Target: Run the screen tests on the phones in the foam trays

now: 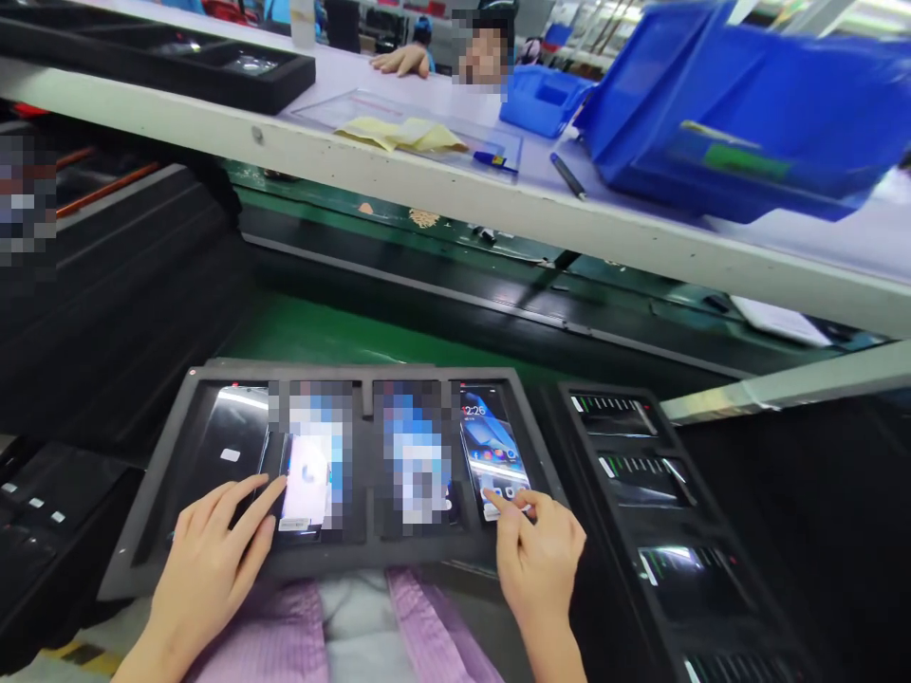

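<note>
A black foam tray (pixel 366 555) in front of me holds several smartphones in separate slots. My left hand (pixel 213 545) is open, palm down over the tray's left part, its fingertips at the left edge of a lit phone (pixel 307 484). To its left lies a dark-screened phone (pixel 232 436) with a small white label. The index finger of my right hand (pixel 537 545) points onto the lower screen of the rightmost phone (pixel 492 441), which shows a blue home screen; the other fingers are curled, with nothing held. Pixelation partly covers the middle phone (pixel 417 455).
Another black tray (pixel 619 522) with several phones stands at right. Black trays (pixel 57 522) sit at left. Above runs a white shelf (pixel 455 185) bearing blue bins (pixel 712 114), a pen (pixel 567 176) and a yellow cloth (pixel 399 133). Another person's hand (pixel 402 61) rests beyond.
</note>
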Tool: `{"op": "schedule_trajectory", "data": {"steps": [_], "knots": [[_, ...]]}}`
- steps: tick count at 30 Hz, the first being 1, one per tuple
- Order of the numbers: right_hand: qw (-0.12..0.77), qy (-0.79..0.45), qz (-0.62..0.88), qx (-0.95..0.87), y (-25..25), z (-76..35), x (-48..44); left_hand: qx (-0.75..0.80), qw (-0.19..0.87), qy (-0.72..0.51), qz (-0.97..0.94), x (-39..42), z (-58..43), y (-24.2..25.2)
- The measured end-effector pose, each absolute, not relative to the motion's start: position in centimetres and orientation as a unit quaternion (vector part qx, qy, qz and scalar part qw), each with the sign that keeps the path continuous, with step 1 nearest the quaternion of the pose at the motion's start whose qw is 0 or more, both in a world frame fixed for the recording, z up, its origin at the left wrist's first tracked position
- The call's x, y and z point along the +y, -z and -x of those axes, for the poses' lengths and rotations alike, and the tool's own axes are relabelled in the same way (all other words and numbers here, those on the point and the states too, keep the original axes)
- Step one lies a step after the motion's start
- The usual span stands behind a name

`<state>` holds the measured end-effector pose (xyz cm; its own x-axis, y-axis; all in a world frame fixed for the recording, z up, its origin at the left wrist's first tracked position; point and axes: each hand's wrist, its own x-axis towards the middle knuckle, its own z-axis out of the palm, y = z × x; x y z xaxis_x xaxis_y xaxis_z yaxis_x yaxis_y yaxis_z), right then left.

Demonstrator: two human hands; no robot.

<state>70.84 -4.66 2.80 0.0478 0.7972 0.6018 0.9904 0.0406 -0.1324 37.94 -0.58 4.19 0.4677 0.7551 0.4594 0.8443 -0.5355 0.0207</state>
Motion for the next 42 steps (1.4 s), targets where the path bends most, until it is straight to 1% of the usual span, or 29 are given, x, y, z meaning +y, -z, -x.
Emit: {"op": "schedule_trajectory", "data": {"steps": [6, 11, 17, 20, 25, 29, 37, 42], "knots": [[0.337, 0.161, 0.64, -0.671, -2.5, -69.7, -4.2, -0.479, 0.073, 0.201, 0.851, -0.7, -38.0, -3.9], [0.349, 0.099, 0.584, -0.726, -3.3, -66.4, -2.7, -0.5, 0.029, 0.221, 0.837, -0.8, -37.8, -3.9], [0.319, 0.036, 0.572, -0.755, -3.3, -63.5, -1.7, -0.498, 0.01, 0.206, 0.842, -0.7, -37.9, -4.5], [0.302, 0.027, 0.565, -0.768, -3.1, -63.0, -1.5, -0.485, 0.01, 0.199, 0.852, -0.6, -38.1, -4.9], [0.3, 0.004, 0.53, -0.793, -3.5, -61.5, -1.3, -0.482, 0.005, 0.21, 0.85, -0.6, -38.4, -5.5], [0.297, -0.003, 0.512, -0.806, -3.7, -60.5, -1.0, -0.484, -0.006, 0.199, 0.852, -0.6, -38.4, -5.4], [0.262, 0.021, 0.498, -0.826, -3.9, -60.4, -0.5, -0.485, -0.021, 0.188, 0.854, -0.4, -38.3, -5.4], [0.267, -0.005, 0.481, -0.835, -4.2, -59.3, -0.5, -0.483, -0.03, 0.177, 0.857, -0.4, -38.3, -5.3]]}}
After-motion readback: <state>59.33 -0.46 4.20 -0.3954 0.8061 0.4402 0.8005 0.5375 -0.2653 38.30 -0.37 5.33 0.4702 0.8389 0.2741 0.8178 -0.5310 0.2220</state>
